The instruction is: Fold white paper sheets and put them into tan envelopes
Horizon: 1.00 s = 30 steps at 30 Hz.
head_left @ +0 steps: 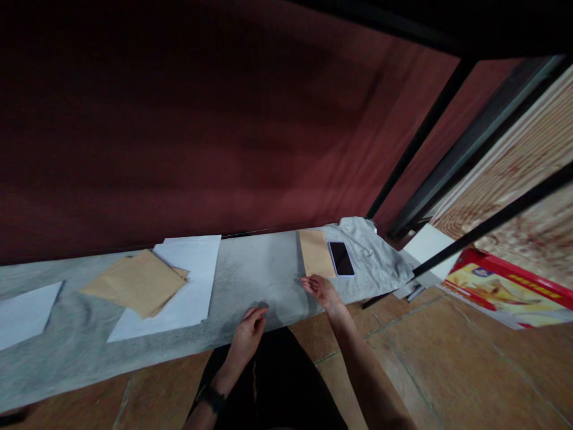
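A brown paper envelope (317, 254) lies flat on the grey cloth, its near edge beside the fingertips of my right hand (319, 288). That hand is palm-inward with its fingers slightly apart, and I see nothing held in it. My left hand (250, 330) hovers by the cloth's front edge with its fingers curled in, holding nothing visible. To its left, a loose stack of brown envelopes (141, 283) rests over white paper sheets (190, 263). A phone (341, 259) with a dark screen and pale case lies just right of the single envelope.
The grey cloth (257, 263) covers a long narrow bench against a dark red wall panel (201, 149). Another white sheet (29, 313) lies at far left. On the right are black metal bars (421, 137), a white box (427, 248) and a red-and-yellow box (510, 289).
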Available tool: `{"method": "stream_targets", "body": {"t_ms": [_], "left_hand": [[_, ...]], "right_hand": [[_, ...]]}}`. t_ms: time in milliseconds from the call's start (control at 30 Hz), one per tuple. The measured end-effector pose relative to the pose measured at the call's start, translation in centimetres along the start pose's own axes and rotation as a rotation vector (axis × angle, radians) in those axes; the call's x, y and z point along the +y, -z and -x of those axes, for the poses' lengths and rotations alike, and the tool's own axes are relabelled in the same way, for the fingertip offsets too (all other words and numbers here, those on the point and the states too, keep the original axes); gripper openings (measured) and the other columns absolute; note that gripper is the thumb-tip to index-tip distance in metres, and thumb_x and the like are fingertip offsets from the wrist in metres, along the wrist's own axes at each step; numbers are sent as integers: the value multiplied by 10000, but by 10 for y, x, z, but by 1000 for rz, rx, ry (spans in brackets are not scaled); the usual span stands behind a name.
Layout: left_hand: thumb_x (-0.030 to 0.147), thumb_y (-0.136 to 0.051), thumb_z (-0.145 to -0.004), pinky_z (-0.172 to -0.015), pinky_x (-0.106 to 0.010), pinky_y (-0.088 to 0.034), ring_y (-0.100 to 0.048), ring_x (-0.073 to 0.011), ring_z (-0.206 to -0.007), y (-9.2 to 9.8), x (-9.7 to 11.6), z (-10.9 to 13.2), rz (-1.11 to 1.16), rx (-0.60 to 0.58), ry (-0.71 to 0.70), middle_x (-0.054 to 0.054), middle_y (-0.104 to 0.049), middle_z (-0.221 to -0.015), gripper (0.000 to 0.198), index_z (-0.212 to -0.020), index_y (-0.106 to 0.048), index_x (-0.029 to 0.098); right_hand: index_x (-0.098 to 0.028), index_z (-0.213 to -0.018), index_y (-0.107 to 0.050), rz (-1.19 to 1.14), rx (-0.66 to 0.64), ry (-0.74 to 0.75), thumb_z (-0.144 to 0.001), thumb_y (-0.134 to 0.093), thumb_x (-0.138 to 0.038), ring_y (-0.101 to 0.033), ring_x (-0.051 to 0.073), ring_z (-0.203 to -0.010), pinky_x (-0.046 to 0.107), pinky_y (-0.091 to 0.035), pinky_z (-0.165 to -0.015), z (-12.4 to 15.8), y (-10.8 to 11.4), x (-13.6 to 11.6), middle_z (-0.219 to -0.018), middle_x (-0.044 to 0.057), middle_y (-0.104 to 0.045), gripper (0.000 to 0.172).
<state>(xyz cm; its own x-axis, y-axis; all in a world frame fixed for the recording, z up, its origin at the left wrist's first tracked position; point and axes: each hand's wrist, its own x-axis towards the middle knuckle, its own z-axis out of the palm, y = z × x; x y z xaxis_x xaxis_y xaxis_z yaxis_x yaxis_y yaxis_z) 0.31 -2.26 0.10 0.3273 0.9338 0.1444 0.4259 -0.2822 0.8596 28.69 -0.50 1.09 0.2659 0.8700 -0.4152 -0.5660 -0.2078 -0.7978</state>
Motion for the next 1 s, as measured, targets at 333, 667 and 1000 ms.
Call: {"method": "stream_targets", "body": {"t_ms": [333, 667, 1000], "left_hand": [[243, -520, -874, -965, -409, -574, -703, -229, -1013, -2, 1, 6, -22, -6, -24, -82, -731, -1082, 272, -1033, -740, 236], [169, -513, -882, -982, -401, -556, -681, -223, -1045, -3, 6, 13, -17, -10, -41, -80, -704, -1100, 281, -1038, -737, 238], [127, -513, -872, -965, -379, -556, -675, -214, -1040, -2, 13, 16, 2, -5, -39, -87, -709, -1105, 298, -1031, -745, 224]], "right_hand": [[-199, -716, -667, 28, 34, -1, -775, -707, -334, -733, 194, -713, 316, -611, -718, -1, 13, 2, -790, 89, -787, 153], [-207, -738, -684, 68, 40, 23, -770, -718, -372, -741, 208, -736, 333, -620, -730, -5, 17, 7, -799, 88, -787, 172], [-200, -780, -678, 156, 38, 95, -757, -739, -446, -756, 241, -809, 386, -626, -785, -1, 23, 12, -850, 122, -789, 254]]}}
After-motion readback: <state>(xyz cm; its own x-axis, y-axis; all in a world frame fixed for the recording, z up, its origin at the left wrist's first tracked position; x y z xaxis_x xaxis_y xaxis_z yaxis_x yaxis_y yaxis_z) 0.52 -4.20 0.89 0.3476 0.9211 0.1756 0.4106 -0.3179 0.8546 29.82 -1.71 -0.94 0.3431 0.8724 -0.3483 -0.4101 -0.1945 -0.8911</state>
